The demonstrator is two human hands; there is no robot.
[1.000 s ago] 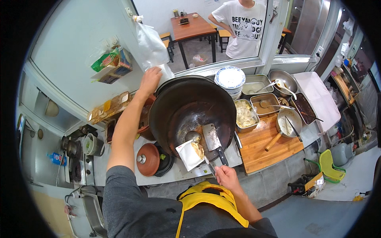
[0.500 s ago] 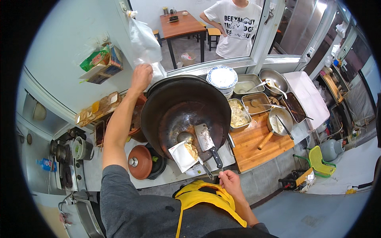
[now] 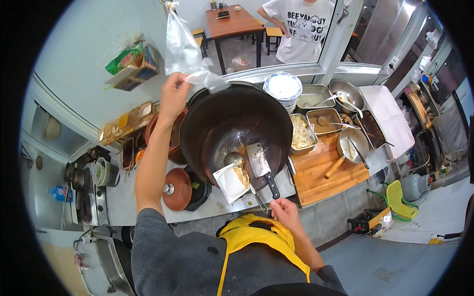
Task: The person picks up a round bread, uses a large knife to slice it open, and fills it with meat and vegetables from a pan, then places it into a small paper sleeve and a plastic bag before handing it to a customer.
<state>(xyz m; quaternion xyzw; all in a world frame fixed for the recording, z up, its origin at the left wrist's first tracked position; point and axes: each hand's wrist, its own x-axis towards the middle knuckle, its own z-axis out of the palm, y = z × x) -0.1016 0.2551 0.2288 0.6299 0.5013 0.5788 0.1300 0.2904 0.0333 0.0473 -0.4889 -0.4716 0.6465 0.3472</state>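
Observation:
My left hand (image 3: 176, 94) reaches to the wall side and pinches a thin clear plastic bag (image 3: 207, 79), pulled out from a bunch of plastic bags (image 3: 180, 47) hanging by the window frame. My right hand (image 3: 285, 214) is closed close to my apron, just below the handle of a cleaver (image 3: 259, 160); whatever it holds, if anything, is hidden. The cleaver lies at the near rim of a big dark round pan (image 3: 232, 116). Beside it rest a metal ladle (image 3: 234, 159) and a white paper pouch (image 3: 228, 183) with browned flatbread (image 3: 242, 176) showing at its opening.
Right of the pan are stacked plates (image 3: 283, 87), metal food trays (image 3: 323, 121), a wooden board (image 3: 323, 177) and a saucepan (image 3: 353, 143). A brown lidded pot (image 3: 177, 190) stands left. Beyond the window, a person in a white shirt (image 3: 306, 32) stands near a table (image 3: 234, 22).
My left hand has drawn a plastic bag away from the hanging bunch, toward the pan. My right hand stays closed in nearly the same spot. The view has shifted slightly.

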